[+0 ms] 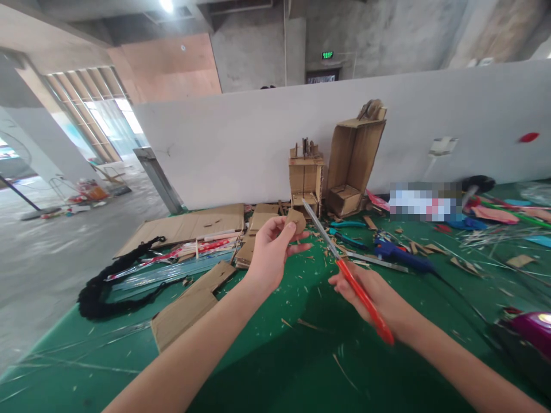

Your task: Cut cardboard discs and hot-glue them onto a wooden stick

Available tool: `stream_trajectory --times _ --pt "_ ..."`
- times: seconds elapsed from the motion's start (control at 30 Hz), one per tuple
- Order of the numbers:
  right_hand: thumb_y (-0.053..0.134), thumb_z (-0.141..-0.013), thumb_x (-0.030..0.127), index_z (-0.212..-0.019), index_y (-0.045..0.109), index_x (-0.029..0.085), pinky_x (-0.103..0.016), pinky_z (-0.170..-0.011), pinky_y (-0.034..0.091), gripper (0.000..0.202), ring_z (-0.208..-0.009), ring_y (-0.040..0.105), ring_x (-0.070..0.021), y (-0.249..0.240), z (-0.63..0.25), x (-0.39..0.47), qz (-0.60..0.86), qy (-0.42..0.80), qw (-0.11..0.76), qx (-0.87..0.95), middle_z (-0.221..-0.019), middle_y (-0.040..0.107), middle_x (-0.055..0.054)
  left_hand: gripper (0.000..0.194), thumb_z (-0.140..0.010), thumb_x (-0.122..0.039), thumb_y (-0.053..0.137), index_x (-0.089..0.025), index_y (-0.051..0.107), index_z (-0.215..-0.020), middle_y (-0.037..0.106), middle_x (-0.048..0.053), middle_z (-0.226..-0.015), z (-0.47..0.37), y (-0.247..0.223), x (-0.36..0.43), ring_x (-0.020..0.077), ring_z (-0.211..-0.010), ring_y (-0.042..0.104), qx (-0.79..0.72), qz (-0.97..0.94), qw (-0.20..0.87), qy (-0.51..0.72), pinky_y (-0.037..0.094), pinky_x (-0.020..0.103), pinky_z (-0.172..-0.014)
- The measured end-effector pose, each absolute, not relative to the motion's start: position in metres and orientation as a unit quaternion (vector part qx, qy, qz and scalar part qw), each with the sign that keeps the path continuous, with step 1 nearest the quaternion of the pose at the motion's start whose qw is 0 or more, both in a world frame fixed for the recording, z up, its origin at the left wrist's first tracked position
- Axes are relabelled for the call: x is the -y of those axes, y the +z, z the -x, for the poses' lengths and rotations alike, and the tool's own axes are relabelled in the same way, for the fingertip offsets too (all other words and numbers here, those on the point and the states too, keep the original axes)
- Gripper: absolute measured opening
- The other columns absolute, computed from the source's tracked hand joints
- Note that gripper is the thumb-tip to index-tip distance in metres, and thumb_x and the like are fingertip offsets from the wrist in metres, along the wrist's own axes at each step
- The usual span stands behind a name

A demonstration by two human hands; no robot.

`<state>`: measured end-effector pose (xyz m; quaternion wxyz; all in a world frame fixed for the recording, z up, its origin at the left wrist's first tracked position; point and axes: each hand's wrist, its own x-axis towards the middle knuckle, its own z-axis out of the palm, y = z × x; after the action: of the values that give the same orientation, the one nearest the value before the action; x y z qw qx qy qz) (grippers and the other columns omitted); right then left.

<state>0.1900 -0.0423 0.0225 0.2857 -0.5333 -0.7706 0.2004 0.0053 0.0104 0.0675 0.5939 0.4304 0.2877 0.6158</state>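
Between the thumb and fingers of my left hand point(275, 249) is a small rounded piece of cardboard point(296, 219). My right hand point(365, 289) holds red-handled scissors point(359, 289), their blades pointing up and to the left, close to the cardboard piece but apart from it. The blades look closed together. Behind my hands, a small cardboard box structure point(306, 172) stands upright by the white partition. A taller open cardboard box point(355, 158) leans slightly to its right.
Cardboard sheets point(193, 226) and a black fuzzy coil point(97, 292) lie at the left. Pliers point(348, 238), a blue glue gun point(404, 255) and loose scraps are at the right of the green table point(267, 367). A white partition point(241, 143) runs behind.
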Motion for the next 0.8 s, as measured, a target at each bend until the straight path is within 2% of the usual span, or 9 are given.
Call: stream_trajectory --times 0.1,0.2,0.37,0.67,0.8 --pt "0.038 -0.089 0.048 -0.098 0.052 0.021 -0.036 -0.067 0.051 0.032 -0.081 0.064 -0.024 0.0221 -0.1966 0.044 0.51 0.207 0.3 0.779 -0.084 0.066 -0.008 0.025 -0.067 -0.025 0.072 -0.015 0.057 -0.084 0.061 0.0 -0.078 -0.0024 0.0721 -0.012 0.014 -0.07 0.064 -0.279 -0.429 0.595 0.619 0.053 0.025 -0.056" --pt "0.038 -0.088 0.05 -0.101 0.051 0.022 -0.04 -0.072 0.05 0.033 -0.088 0.063 -0.0271 0.0207 -0.1975 0.0446 0.517 0.208 0.265 0.787 -0.081 0.065 -0.008 0.029 -0.064 -0.024 0.074 -0.015 0.058 -0.087 0.062 0.0 -0.076 -0.0021 0.0728 -0.0123 0.0111 -0.065 0.062 -0.291 -0.43 0.592 0.616 0.048 0.021 -0.053" --pt "0.035 -0.089 0.052 -0.1 0.05 0.022 -0.043 -0.073 0.05 0.035 -0.087 0.064 -0.0276 0.0189 -0.1939 0.0447 0.516 0.214 0.264 0.786 -0.085 0.066 -0.01 0.032 -0.064 -0.023 0.074 -0.014 0.056 -0.088 0.064 0.001 -0.077 -0.004 0.0692 -0.0134 0.0101 -0.062 0.063 -0.304 -0.445 0.571 0.619 0.045 0.019 -0.053" --pt "0.037 -0.088 0.051 -0.099 0.051 0.022 -0.04 -0.07 0.052 0.034 -0.083 0.065 -0.0259 0.0204 -0.1951 0.0435 0.482 0.25 0.303 0.783 -0.09 0.067 -0.01 0.03 -0.063 -0.022 0.074 -0.014 0.056 -0.085 0.064 0.0 -0.072 -0.0024 0.0688 -0.0145 0.0114 -0.062 0.064 -0.296 -0.423 0.574 0.636 0.046 0.021 -0.055" --pt "0.035 -0.088 0.054 -0.097 0.049 0.022 -0.039 -0.066 0.051 0.036 -0.081 0.064 -0.0266 0.0209 -0.1938 0.0453 0.497 0.244 0.292 0.78 -0.082 0.066 -0.009 0.029 -0.064 -0.021 0.074 -0.013 0.057 -0.086 0.064 -0.001 -0.07 -0.0027 0.0681 -0.0135 0.0117 -0.061 0.065 -0.304 -0.446 0.566 0.623 0.047 0.022 -0.055"
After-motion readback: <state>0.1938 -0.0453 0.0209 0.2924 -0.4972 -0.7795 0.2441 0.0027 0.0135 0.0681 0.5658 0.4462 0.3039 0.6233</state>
